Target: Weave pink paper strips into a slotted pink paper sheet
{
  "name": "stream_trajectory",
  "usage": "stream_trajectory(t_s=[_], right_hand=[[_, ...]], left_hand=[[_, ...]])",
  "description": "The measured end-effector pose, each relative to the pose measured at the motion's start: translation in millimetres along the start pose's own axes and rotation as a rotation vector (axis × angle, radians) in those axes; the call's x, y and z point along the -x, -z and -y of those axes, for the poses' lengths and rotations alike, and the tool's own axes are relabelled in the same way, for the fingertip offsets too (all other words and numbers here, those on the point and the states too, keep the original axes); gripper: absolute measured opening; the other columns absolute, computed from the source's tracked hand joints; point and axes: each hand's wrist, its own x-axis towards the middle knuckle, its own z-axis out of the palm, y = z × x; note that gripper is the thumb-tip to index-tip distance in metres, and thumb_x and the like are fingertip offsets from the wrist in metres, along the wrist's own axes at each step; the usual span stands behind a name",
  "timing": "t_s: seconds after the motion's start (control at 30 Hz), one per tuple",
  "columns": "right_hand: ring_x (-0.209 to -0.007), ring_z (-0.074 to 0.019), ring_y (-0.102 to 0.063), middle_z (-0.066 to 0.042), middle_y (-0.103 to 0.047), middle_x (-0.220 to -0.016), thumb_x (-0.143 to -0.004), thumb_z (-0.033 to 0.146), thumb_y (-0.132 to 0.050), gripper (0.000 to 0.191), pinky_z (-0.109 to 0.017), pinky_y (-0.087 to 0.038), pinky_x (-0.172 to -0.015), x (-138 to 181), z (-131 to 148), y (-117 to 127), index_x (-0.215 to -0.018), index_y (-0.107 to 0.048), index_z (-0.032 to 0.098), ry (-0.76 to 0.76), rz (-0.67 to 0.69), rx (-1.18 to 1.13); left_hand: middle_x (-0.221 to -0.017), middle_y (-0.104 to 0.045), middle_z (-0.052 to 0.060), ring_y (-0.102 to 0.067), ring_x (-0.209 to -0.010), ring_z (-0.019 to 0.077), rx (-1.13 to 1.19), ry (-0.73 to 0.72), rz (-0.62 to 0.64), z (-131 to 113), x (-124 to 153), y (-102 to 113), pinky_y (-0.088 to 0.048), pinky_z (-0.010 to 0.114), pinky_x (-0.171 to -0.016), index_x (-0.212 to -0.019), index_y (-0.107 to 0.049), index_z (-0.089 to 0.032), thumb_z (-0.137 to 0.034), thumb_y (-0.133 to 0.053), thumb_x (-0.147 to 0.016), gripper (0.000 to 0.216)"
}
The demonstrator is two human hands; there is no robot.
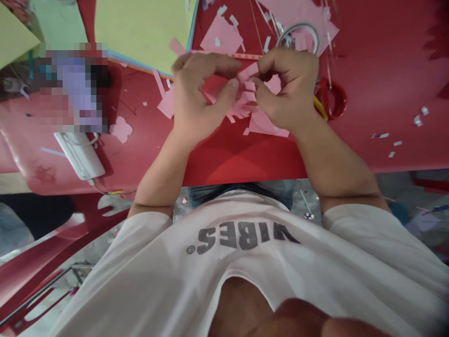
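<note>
Between my two hands is a piece of pink paper (248,85) with several cut or folded strips, held above the red table. My left hand (203,89) is closed, thumb and forefinger pinching the paper's left side. The fingers of my right hand (287,86) pinch its right side, with the fingertips close to those of the left. Under the hands lie more pink paper scraps (268,124), some with fringed edges. Just beyond them a pink patterned strip (242,55) runs across the table.
A roll of tape (317,40) and red-handled scissors (338,100) lie beyond and beside my right hand. Yellow paper sheets (143,32) are stacked at the back left. A white power bank-like device (82,157) with a cable sits left, near a pink flower-shaped cutout (121,129).
</note>
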Motion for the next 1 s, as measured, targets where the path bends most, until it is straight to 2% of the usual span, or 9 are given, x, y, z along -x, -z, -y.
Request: stream_trajectory(t_s=[0.1, 0.3, 0.43, 0.53, 0.6, 0.7, 0.77, 0.87, 1.0], right_hand=[[-0.066, -0.0175, -0.055, 0.002, -0.057, -0.070, -0.083, 0.019, -0.062, 0.016, -0.036, -0.047, -0.066, 0.1, 2.2, -0.4, -0.070, -0.060, 0.028, 0.017, 0.010, -0.015], [-0.067, -0.0176, -0.058, 0.003, -0.062, -0.071, -0.086, 0.024, -0.065, 0.013, -0.035, -0.049, -0.067, 1.4, 4.9, 0.0, -0.074, -0.065, 0.030, 0.005, 0.060, -0.027], [-0.069, -0.0194, -0.055, 0.000, -0.060, -0.073, -0.093, 0.047, -0.059, 0.026, -0.038, -0.048, -0.071, 0.0, 3.1, -0.9, -0.075, -0.066, 0.030, -0.042, 0.056, -0.103], [-0.068, -0.0187, -0.052, -0.002, -0.057, -0.072, -0.093, 0.061, -0.055, 0.040, -0.037, -0.046, -0.067, -2.7, -3.6, -3.7, -0.076, -0.067, 0.027, -0.130, 0.074, -0.256], [-0.067, -0.0165, -0.051, -0.002, -0.058, -0.074, -0.081, 0.066, -0.070, 0.041, -0.033, -0.044, -0.063, -4.6, -10.5, -6.5, -0.080, -0.068, 0.025, -0.171, 0.068, -0.348], [-0.069, -0.0135, -0.050, 0.001, -0.058, -0.077, -0.061, 0.064, -0.087, 0.052, -0.030, -0.043, -0.062, -6.4, -20.3, -10.8, -0.085, -0.065, 0.023, -0.200, 0.049, -0.416], [-0.070, -0.0125, -0.049, 0.002, -0.056, -0.076, -0.062, 0.062, -0.088, 0.050, -0.029, -0.044, -0.063, -6.8, -25.0, -12.7, -0.083, -0.063, 0.023, -0.215, 0.036, -0.444], [-0.069, -0.0116, -0.050, 0.003, -0.053, -0.075, -0.065, 0.055, -0.088, 0.044, -0.028, -0.045, -0.062, -7.1, -31.2, -13.8, -0.081, -0.063, 0.023, -0.219, 0.004, -0.468], [-0.065, -0.0117, -0.051, 0.003, -0.057, -0.074, -0.065, 0.048, -0.090, 0.039, -0.029, -0.044, -0.059, -8.2, -43.0, -14.0, -0.083, -0.065, 0.024, -0.201, -0.061, -0.461]], left_hand=[[-0.096, -0.076, 0.000, -0.067, -0.099, 0.0269, -0.140, -0.032, -0.034, -0.2, -0.7, 2.2, -0.043, 0.049, -0.099, -0.102, -0.073, -0.033, -0.038, -0.071, -0.087, 0.016], [-0.084, -0.073, 0.001, -0.065, -0.079, 0.0196, -0.015, -0.042, -0.048, 0.8, 2.5, -7.5, -0.047, 0.039, -0.075, -0.092, -0.072, -0.029, -0.029, -0.065, -0.092, 0.007], [-0.079, -0.066, 0.001, -0.060, -0.071, 0.0159, 0.140, 0.039, -0.115, 0.3, 1.4, -8.9, -0.044, 0.034, -0.064, -0.090, -0.071, -0.027, -0.034, -0.066, -0.096, 0.010], [-0.074, -0.060, 0.000, -0.052, -0.065, 0.0109, 0.170, 0.047, -0.234, 20.0, -0.2, -8.6, -0.036, 0.033, -0.057, -0.087, -0.071, -0.022, -0.049, -0.068, -0.093, 0.028], [-0.077, -0.060, 0.000, -0.048, -0.067, 0.0090, 0.123, 0.093, -0.300, 41.7, 0.4, -9.3, -0.034, 0.033, -0.058, -0.091, -0.069, -0.021, -0.059, -0.063, -0.092, 0.038], [-0.080, -0.059, -0.004, -0.043, -0.068, 0.0061, 0.119, 0.144, -0.301, 70.9, 2.8, -10.9, -0.034, 0.031, -0.058, -0.097, -0.065, -0.024, -0.066, -0.056, -0.090, 0.043], [-0.083, -0.058, -0.005, -0.042, -0.071, 0.0060, 0.171, 0.188, -0.301, 78.6, 2.8, -10.1, -0.035, 0.030, -0.061, -0.100, -0.061, -0.026, -0.069, -0.052, -0.091, 0.045], [-0.083, -0.058, -0.004, -0.046, -0.086, 0.0096, 0.236, 0.158, -0.122, 68.6, -2.1, -5.4, -0.040, 0.033, -0.071, -0.103, -0.058, -0.028, -0.076, -0.046, -0.089, 0.052], [-0.075, -0.059, -0.003, -0.045, -0.104, 0.0140, 0.290, 0.116, 0.156, 32.0, -5.9, -1.6, -0.039, 0.040, -0.083, -0.104, -0.059, -0.032, -0.082, -0.040, -0.088, 0.057]])
